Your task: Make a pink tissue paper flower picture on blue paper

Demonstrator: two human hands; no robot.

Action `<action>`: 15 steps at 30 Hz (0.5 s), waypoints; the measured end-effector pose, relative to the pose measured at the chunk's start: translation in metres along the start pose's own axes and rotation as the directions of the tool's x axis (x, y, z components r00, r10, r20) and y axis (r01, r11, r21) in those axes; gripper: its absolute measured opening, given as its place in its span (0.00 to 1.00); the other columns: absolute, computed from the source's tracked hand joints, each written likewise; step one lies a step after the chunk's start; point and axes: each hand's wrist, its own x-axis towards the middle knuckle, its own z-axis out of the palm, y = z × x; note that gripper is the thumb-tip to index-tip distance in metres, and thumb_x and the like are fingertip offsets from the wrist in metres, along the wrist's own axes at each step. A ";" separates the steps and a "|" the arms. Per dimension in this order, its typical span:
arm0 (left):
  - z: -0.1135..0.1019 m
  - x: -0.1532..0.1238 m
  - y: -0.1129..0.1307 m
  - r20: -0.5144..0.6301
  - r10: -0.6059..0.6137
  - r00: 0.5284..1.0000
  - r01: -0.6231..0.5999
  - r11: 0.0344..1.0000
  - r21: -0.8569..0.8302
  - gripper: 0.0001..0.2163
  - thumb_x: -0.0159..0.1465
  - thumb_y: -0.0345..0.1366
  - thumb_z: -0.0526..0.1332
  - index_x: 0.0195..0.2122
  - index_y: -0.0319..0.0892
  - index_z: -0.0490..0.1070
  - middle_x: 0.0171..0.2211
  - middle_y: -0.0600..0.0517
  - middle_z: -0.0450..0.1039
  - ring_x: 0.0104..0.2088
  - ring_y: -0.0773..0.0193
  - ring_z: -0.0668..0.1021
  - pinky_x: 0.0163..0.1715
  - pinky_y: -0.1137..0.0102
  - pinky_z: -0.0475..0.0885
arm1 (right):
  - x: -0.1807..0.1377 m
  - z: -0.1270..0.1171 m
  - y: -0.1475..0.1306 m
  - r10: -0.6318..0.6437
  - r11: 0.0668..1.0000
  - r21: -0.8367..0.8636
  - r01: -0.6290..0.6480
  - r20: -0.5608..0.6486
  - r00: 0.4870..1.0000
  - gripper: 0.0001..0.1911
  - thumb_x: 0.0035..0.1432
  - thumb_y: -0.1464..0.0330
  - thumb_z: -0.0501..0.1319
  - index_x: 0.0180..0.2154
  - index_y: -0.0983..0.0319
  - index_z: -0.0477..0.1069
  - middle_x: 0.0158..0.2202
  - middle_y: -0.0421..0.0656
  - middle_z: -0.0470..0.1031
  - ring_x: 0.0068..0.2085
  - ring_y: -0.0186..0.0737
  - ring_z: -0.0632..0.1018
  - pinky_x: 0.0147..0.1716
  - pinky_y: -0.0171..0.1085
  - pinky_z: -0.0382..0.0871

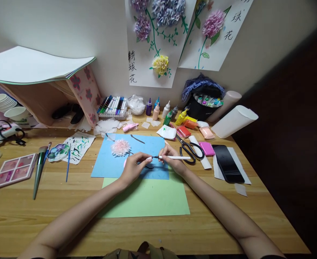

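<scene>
Over the blue paper point(101, 163), my right hand point(173, 161) grips a slim white marker pen point(178, 157) with a dark tip pointing left. My left hand point(135, 165) is closed in a pinch at that tip, around a small pale piece too small to name. A fluffy pink paper flower point(121, 148) lies on the blue sheet, left of the hands. Dark drawn strokes point(137, 139) show on the sheet, and part of a pink shape point(125, 163) is visible beside my left hand. Green paper point(147, 199) lies partly under the blue one.
Black-handled scissors point(192, 149) and a phone point(228, 163) lie to the right. Paint bottles point(168, 117), clay packs point(184, 131) and a marker box point(112, 107) line the back. Brushes point(39, 172) and a palette point(14, 170) are at left. Flower pictures point(154, 43) hang on the wall.
</scene>
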 end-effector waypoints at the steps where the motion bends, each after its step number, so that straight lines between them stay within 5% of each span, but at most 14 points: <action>1: 0.000 0.001 0.000 -0.001 -0.019 1.000 0.019 1.000 -0.016 0.12 0.59 0.43 0.60 0.35 0.40 0.75 0.33 0.50 0.76 0.33 0.63 0.76 0.35 0.69 0.71 | 0.000 -0.001 0.000 -0.009 1.000 0.002 0.009 -0.009 1.000 0.12 0.55 0.62 0.61 0.28 0.60 0.59 0.27 0.39 0.71 0.25 0.32 0.70 0.25 0.33 0.63; 10: -0.016 0.010 0.015 0.240 0.120 0.963 -0.158 0.976 0.148 0.07 0.61 0.37 0.58 0.33 0.40 0.74 0.30 0.51 0.75 0.31 0.67 0.74 0.32 0.74 0.66 | 0.004 0.002 -0.014 0.213 0.965 -0.178 -0.192 0.103 0.972 0.14 0.54 0.59 0.62 0.29 0.62 0.63 0.24 0.40 0.73 0.24 0.33 0.72 0.24 0.32 0.65; 15: -0.033 0.010 0.026 0.368 0.146 0.918 -0.246 0.939 0.241 0.11 0.64 0.34 0.53 0.31 0.39 0.74 0.26 0.52 0.72 0.27 0.69 0.71 0.30 0.75 0.63 | 0.003 0.018 -0.019 0.155 0.966 -0.225 -0.130 0.098 0.983 0.14 0.55 0.58 0.60 0.29 0.61 0.62 0.23 0.39 0.72 0.23 0.32 0.72 0.22 0.31 0.64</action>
